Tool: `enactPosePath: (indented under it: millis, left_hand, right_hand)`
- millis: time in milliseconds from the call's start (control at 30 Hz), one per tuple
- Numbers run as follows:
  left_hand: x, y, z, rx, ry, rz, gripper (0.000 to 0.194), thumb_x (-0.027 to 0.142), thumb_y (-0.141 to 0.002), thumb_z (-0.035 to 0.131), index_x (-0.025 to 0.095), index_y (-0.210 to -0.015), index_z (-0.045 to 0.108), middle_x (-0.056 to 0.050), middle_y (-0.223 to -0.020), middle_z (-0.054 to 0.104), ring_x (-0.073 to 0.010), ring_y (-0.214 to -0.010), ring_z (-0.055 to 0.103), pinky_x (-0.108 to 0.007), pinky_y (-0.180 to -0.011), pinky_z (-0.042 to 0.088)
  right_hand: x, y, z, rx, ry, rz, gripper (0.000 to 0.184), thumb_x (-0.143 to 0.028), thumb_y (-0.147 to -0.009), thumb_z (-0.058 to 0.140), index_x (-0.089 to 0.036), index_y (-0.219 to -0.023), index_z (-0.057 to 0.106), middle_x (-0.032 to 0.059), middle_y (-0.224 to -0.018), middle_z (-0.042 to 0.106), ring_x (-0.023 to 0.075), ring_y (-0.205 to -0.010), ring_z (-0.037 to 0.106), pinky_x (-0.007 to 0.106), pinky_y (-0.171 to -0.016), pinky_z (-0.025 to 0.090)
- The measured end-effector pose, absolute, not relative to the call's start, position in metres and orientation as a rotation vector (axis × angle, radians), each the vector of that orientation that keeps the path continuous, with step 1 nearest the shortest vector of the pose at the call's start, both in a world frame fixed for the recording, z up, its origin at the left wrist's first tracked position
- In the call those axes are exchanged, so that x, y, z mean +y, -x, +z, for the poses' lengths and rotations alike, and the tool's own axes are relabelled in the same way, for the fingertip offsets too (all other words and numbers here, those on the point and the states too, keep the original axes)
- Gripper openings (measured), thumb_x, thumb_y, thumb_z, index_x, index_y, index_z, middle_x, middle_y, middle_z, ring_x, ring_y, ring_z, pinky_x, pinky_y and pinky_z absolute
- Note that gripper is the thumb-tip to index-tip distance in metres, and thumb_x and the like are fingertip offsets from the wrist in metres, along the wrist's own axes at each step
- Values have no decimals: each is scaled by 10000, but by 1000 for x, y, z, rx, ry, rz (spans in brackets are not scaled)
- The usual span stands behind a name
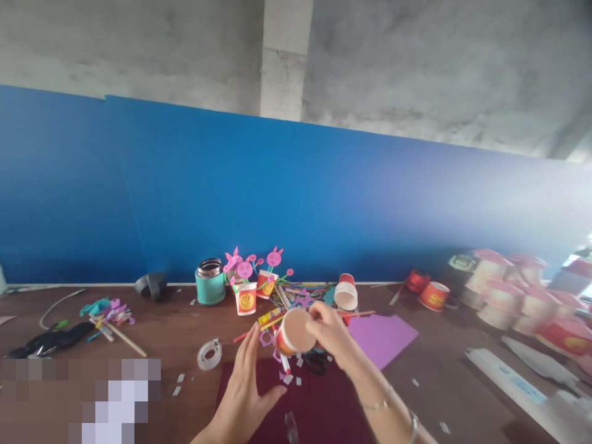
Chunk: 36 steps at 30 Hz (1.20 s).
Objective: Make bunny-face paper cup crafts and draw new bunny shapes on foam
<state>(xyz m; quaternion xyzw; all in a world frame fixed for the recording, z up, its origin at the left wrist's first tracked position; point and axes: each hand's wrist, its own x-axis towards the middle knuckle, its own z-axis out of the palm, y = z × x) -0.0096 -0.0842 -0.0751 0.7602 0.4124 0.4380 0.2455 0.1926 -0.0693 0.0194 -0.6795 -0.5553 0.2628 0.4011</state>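
Note:
A red and white paper cup (296,333) is tilted over the middle of the work area, its pale round end toward me. My right hand (327,330) grips the cup at its right side, with fingers closed on the rim. My left hand (250,382) is just left of the cup, fingers stretched up and thumb apart, holding nothing. Below the cup lie a marker (285,362) and paper scraps on a dark red sheet (324,401). Black-handled scissors (316,362) are partly hidden behind my right hand.
Cups with pink paper figures (246,299) stand beside a teal jar (210,283). A clear tape roll (209,354) lies to the left, a purple sheet (383,338) to the right. Another paper cup (346,293) is behind. Stacked cups (509,290) fill the far right.

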Motion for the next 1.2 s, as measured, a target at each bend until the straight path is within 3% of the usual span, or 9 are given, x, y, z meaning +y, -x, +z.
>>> enactPosePath:
  millis: [133, 200, 300, 400, 567, 767, 900, 1000, 1200]
  left_hand:
    - [-71, -5, -57, 1073, -1725, 1209, 708, 277, -700, 662, 176, -1317, 329, -150, -1211, 573, -302, -1095, 556, -442, -935, 433]
    - [-65, -10, -52, 1077, -1445, 1243, 609, 324, -676, 693, 150, -1195, 424, -112, -1002, 654, -264, -914, 627, -397, -832, 483]
    - [-60, -13, -50, 907, -1033, 1218, 521, 389, -649, 717, 149, -1068, 523, -80, -898, 672, -221, -814, 643, -349, -762, 499]
    - [-60, -9, -54, 757, -867, 1146, 466, 423, -638, 725, 154, -1001, 610, -80, -904, 687, -221, -814, 645, -334, -748, 493]
    - [-60, -1, -57, 662, -848, 1164, 457, 449, -690, 691, 164, -1040, 623, -83, -934, 689, -227, -832, 643, -324, -722, 492]
    - [-56, -3, -57, 791, -900, 1269, 581, 407, -643, 746, 146, -1123, 551, -105, -1012, 671, -245, -923, 630, -340, -810, 482]
    - [-55, -2, -58, 835, -960, 1313, 531, 367, -652, 737, 152, -1102, 555, -91, -1010, 676, -252, -957, 621, -354, -842, 478]
    - [-54, -1, -58, 740, -980, 1289, 567, 352, -663, 724, 156, -1161, 538, -98, -1058, 666, -266, -1010, 603, -396, -914, 442]
    - [-54, 1, -61, 616, -1217, 1098, 683, 360, -671, 698, 169, -1279, 452, -111, -1187, 614, -312, -1142, 520, -441, -981, 390]
  right_hand:
    - [-70, -163, 2, -1329, 1422, 1199, 157, -358, -753, 469, -202, -760, 488, -60, -530, 473, 107, -391, 469, 193, -361, 336]
    - [-68, -172, -7, -1406, 1427, 1077, 263, -396, -827, 387, -182, -786, 533, -1, -634, 579, 133, -464, 552, 219, -417, 401]
    - [-71, -194, -23, -1847, 1693, 490, 166, -147, -746, 459, -172, -756, 623, 65, -744, 670, 207, -733, 639, 284, -670, 465]
    - [-80, -202, -39, -2098, 1886, 190, 445, 9, -576, 466, -173, -929, 666, 114, -959, 686, 274, -961, 612, 329, -797, 449]
    - [-87, -200, -55, -2179, 1945, 65, 684, 26, -560, 462, -228, -1182, 592, 95, -1216, 602, 306, -1177, 487, 392, -953, 388]
    - [-80, -210, -66, -2049, 1779, 266, 744, -32, -576, 473, -136, -1313, 466, 144, -1341, 483, 321, -1288, 364, 463, -1063, 283]
    - [-77, -208, -61, -1753, 1532, 592, 735, -88, -659, 464, -123, -1380, 328, 133, -1221, 567, 268, -1126, 533, 415, -968, 418]
    - [-78, -198, -52, -1577, 1356, 792, 629, -180, -721, 563, -134, -1325, 393, 104, -1108, 621, 257, -1029, 584, 385, -937, 449]
    - [-81, -179, -58, -1440, 1159, 723, 591, -329, -734, 682, -190, -1258, 447, 122, -1229, 559, 271, -1134, 529, 376, -952, 445]
